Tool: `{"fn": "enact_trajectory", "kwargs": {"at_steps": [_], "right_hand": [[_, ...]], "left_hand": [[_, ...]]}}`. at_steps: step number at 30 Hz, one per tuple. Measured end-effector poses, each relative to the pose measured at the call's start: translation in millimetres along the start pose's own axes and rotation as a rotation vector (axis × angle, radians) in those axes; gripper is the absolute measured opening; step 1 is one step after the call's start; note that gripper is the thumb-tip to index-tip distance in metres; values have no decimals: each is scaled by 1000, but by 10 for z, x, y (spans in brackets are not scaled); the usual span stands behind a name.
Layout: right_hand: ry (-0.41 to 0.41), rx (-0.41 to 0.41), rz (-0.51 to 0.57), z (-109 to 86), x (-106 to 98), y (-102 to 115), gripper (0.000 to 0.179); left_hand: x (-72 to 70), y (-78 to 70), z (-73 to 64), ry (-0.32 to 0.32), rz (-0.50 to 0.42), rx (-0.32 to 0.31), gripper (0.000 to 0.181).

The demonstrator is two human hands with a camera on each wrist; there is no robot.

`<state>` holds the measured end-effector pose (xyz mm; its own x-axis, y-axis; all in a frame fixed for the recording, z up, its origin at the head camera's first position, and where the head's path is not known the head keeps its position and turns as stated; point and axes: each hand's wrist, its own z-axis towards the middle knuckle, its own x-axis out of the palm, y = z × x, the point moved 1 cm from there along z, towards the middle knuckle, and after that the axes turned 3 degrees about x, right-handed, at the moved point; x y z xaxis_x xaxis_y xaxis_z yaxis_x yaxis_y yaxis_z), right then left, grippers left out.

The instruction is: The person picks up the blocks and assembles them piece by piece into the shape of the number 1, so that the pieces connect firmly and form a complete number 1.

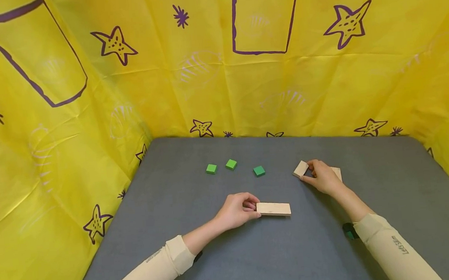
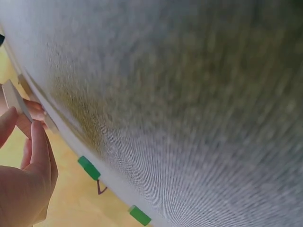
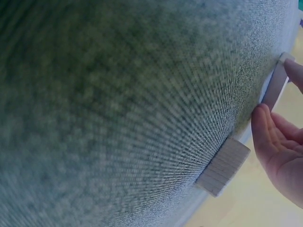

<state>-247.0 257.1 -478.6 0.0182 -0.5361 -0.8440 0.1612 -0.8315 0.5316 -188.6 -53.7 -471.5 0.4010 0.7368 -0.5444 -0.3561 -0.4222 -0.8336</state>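
My left hand (image 1: 236, 210) pinches the left end of a long flat wooden block (image 1: 273, 209), thumb on the near side and fingers on the far side. In the left wrist view this block (image 2: 18, 105) shows between thumb and fingertips. Farther off to the right, my right hand (image 1: 322, 177) holds a smaller-looking wooden block (image 1: 301, 169) by thumb and fingers. The right wrist view shows that block (image 3: 275, 87) close to the table surface. Another wooden block (image 1: 336, 174) lies just right of this hand, partly hidden behind it.
Two light green square blocks (image 1: 211, 169) and one darker green block (image 1: 259, 171) lie on the grey table (image 1: 164, 184) beyond my left hand. A yellow cloth (image 1: 212, 84) with drawn starfish hangs along the back and sides.
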Motion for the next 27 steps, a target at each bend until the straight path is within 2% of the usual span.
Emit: {"fn": "enact_trajectory", "kwargs": {"at_steps": [8, 14, 27], "right_hand": [[11, 18, 11, 1, -2, 7, 52], [16, 18, 14, 4, -7, 9, 52], [11, 6, 15, -4, -15, 16, 52]], "left_hand": [[55, -24, -106, 27, -12, 19, 27], [96, -42, -155, 42, -25, 5, 26], [139, -20, -201, 71, 56, 0, 26]]}}
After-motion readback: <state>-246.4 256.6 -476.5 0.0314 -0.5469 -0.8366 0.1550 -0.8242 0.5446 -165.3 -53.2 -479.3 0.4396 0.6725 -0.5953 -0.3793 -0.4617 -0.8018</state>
